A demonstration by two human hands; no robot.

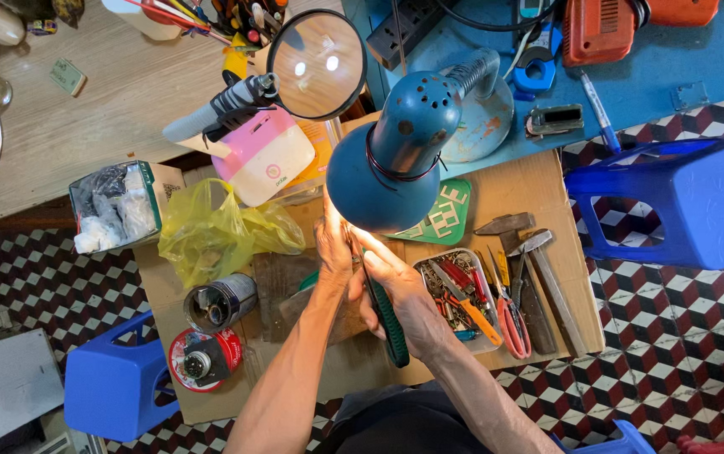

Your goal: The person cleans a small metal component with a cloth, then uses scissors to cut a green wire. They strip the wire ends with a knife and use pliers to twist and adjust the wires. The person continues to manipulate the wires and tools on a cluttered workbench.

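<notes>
Both hands met under the blue lamp [391,155]; right hand [396,290] gripped a green-handled tool [387,315], left hand [332,248] pinched something hidden by the shade, over the cardboard-covered surface [539,189] beside a tray of tools [463,298]

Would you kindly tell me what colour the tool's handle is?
Dark green; the handle in the right hand shows best in the head view.

A low cardboard-covered bench [539,189] is set on a chequered floor [673,353]. On it are laid a yellow plastic bag [211,231] at far left, a metal canister [221,301] and red solder reel [202,360] at near left, and a tool tray [461,296], scissors [509,315] and two hammers [534,273] at right.
</notes>
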